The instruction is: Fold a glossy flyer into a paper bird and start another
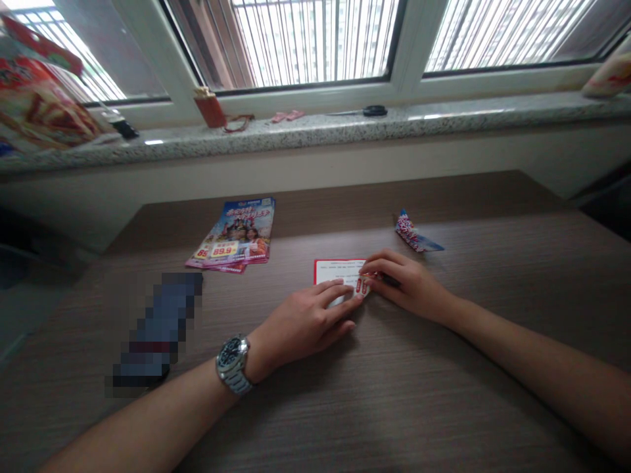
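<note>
A white sheet with a red border (339,269) lies on the brown table (434,381), with a corner turned over at its right side. My left hand (308,315), with a metal watch (233,358) at the wrist, rests on the sheet's lower part, fingers spread. From the right, my right hand (409,282) pinches the sheet's right edge between thumb and fingers. Part of the sheet is hidden under both hands. Beyond my right hand stands a small folded paper piece (414,235), blue and red.
Colourful flyers (241,233) are stacked at the back left, with a blurred dark object (160,328) nearer me. On the stone windowsill (315,131) are scissors (374,111), a red box (210,108) and a red food bag (39,105).
</note>
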Available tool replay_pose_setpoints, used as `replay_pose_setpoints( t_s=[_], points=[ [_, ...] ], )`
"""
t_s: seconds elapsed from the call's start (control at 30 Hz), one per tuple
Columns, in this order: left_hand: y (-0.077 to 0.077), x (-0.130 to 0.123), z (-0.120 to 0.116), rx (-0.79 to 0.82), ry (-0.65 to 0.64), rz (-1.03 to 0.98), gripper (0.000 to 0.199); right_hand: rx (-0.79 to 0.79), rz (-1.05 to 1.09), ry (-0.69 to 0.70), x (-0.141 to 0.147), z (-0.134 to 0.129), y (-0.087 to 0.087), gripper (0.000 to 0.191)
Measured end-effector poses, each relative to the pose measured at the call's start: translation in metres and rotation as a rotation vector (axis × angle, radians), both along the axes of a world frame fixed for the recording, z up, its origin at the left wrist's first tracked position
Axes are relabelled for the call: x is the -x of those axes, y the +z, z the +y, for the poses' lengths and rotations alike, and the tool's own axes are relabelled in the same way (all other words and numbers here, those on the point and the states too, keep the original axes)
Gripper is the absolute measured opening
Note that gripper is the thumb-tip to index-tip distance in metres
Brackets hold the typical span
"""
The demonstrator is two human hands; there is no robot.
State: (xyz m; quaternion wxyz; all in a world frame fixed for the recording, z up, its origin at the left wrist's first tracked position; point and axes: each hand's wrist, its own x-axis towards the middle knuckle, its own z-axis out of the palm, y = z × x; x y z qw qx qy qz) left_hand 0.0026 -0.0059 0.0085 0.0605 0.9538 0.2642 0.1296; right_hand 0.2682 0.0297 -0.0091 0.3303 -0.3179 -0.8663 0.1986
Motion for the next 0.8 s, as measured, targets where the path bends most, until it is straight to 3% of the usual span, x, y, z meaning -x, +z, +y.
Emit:
replay_pose_setpoints(
  t_s=[0.2, 0.8],
  points=[
    [0.001, -0.001, -0.001, -0.008, 0.011, -0.013, 0.043, -0.111, -0.073, 0.029, -0.005, -0.006, 0.003, 0.026],
    [-0.001, 0.000, 0.001, 0.031, -0.023, -0.040, 0.044, -0.090, -0.223, 0.124, -0.008, -0.003, -0.008, 0.041]
  ],
)
